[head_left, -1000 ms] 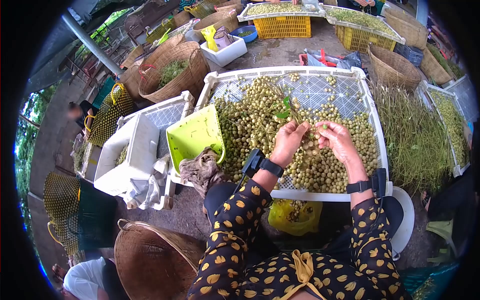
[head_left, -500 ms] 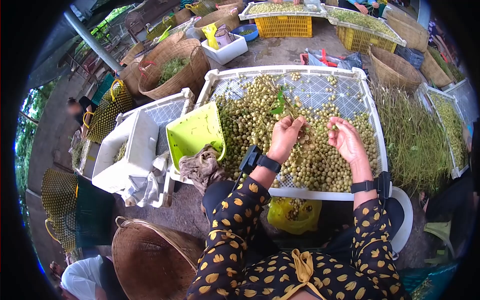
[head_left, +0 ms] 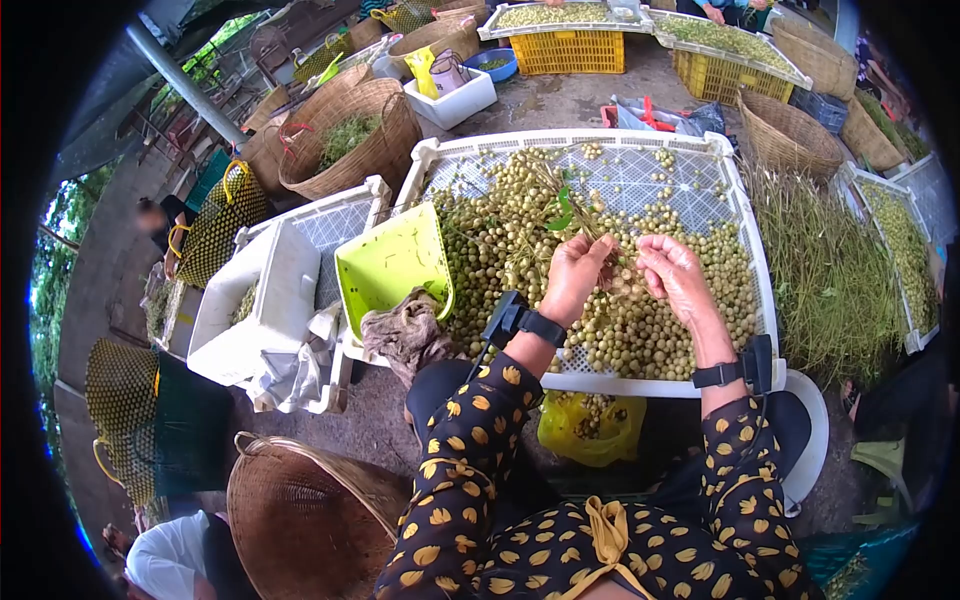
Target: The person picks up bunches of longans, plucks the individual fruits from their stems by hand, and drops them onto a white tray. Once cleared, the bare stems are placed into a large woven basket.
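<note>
A white perforated tray (head_left: 745,215) holds a heap of small green-yellow round fruits (head_left: 500,250). My left hand (head_left: 575,275) grips a leafy stalk of fruits (head_left: 565,205) above the heap, its twigs rising past the fingers. My right hand (head_left: 675,278) is beside it, fingers pinching at the stalk's lower end near the left hand. Both wrists wear black straps.
A lime-green scoop (head_left: 390,265) and a brown rag (head_left: 405,335) lie at the tray's left edge. A white foam box (head_left: 250,300) stands left. Bare stems (head_left: 825,270) pile up right. Woven baskets (head_left: 350,140), yellow crates (head_left: 565,50) and more trays ring the area. A person (head_left: 170,555) crouches lower left.
My right hand, which had swung out to the right and opened half a second ago, has come back to the stalk. The left hand stays on the stalk.
</note>
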Demonstrator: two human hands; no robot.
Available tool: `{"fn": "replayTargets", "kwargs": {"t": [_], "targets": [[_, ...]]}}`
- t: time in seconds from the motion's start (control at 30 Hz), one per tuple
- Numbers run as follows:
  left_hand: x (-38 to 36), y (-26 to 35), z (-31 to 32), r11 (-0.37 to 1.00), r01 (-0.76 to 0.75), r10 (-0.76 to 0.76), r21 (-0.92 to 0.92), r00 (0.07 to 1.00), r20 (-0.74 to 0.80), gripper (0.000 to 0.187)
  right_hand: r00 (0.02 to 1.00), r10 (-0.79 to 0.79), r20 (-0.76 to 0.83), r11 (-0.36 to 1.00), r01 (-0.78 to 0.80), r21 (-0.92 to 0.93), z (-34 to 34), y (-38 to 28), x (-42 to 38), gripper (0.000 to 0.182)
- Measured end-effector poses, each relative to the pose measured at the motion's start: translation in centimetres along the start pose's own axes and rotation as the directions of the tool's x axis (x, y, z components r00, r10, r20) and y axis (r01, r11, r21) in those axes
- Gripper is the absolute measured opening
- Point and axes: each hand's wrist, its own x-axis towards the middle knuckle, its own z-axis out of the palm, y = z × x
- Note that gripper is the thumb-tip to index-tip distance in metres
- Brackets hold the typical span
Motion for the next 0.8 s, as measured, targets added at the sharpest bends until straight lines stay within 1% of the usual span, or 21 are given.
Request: {"fn": "replayTargets", "kwargs": {"t": [0.03,0.13,0.17,0.2,0.23,0.3,0.33,0.37,0.43,0.5,0.53,0.57,0.63,0.67,0.7,0.73,0.8], "targets": [[-0.1,0.2,0.0,1.0,0.024,-0.024,-0.008,1.0,0.007,0.019,0.999,-0.008,-0.032,0.999,0.01,0.05,0.1,-0.1,0.1,0.012],[0.5,-0.1,-0.7,0.987,0.01,-0.022,-0.159,0.997,-0.07,0.02,0.986,-0.01,-0.165,0.983,0.04,0.179,-0.6,-0.6,0.0,0.014],[1.1,-0.2,-1.4,0.987,0.011,-0.024,-0.158,0.996,-0.081,0.021,0.977,-0.005,-0.212,0.975,0.052,0.218,-1.0,-0.9,-0.1,0.015],[1.2,-0.1,-1.6,0.982,0.004,-0.025,-0.188,0.994,-0.109,0.021,0.983,-0.009,-0.183,0.95,0.066,0.304,-0.9,-1.5,-0.5,0.015],[1.3,0.1,-1.7,0.976,-0.003,-0.027,-0.218,0.99,-0.137,0.021,0.994,0.004,-0.108,0.955,0.028,0.297,-0.5,-1.9,-1.0,0.015],[1.4,0.3,-1.8,0.96,-0.013,-0.023,-0.281,0.992,-0.126,0.02,0.998,0.039,0.042,0.962,-0.049,0.27,0.8,-2.9,-2.4,0.014],[1.4,0.4,-1.8,0.95,-0.017,-0.022,-0.312,0.992,-0.121,0.02,0.991,0.075,0.113,0.971,-0.098,0.22,1.5,-3.1,-2.9,0.015],[1.3,0.6,-1.7,0.947,-0.012,-0.034,-0.322,0.99,-0.135,0.02,0.969,0.128,0.21,0.953,-0.179,0.245,2.1,-2.7,-3.3,0.016],[1.1,0.8,-1.4,0.94,-0.001,-0.058,-0.342,0.985,-0.163,0.019,0.915,0.256,0.311,0.93,-0.321,0.177,3.1,-1.2,-3.6,0.014],[1.1,0.7,-1.3,0.937,-0.005,-0.054,-0.349,0.986,-0.16,0.02,0.896,0.328,0.3,0.885,-0.402,0.235,3.8,1.5,-3.3,0.013],[1.0,0.8,-1.2,0.936,-0.008,-0.051,-0.353,0.986,-0.159,0.02,0.899,0.348,0.266,0.872,-0.415,0.261,4.1,2.7,-3.2,0.018],[0.9,0.8,-1.1,0.933,0.011,-0.073,-0.359,0.985,-0.158,0.02,0.908,0.332,0.255,0.876,-0.397,0.275,4.3,3.6,-2.9,0.017],[0.4,1.1,-0.8,0.928,0.049,-0.115,-0.37,0.98,-0.16,0.021,0.945,0.287,0.158,0.874,-0.326,0.361,5.2,4.4,-2.7,0.017],[0.4,0.6,-0.9,0.928,0.073,-0.126,-0.365,0.984,-0.123,0.025,0.954,0.271,0.131,0.874,-0.3,0.383,5.3,4.6,-2.6,0.017],[0.0,1.1,-0.4,0.927,0.093,-0.155,-0.364,0.977,-0.145,0.024,0.962,0.254,0.104,0.873,-0.274,0.403,5.5,4.6,-2.3,0.018],[0.1,0.7,-0.5,0.925,0.078,-0.133,-0.371,0.983,-0.126,0.024,0.968,0.238,0.076,0.872,-0.248,0.422,5.6,4.7,-2.1,0.018],[0.2,0.4,-0.6,0.924,0.054,-0.099,-0.378,0.99,-0.101,0.024,0.972,0.23,0.043,0.891,-0.228,0.393,5.5,4.8,-2.0,0.018]]}}
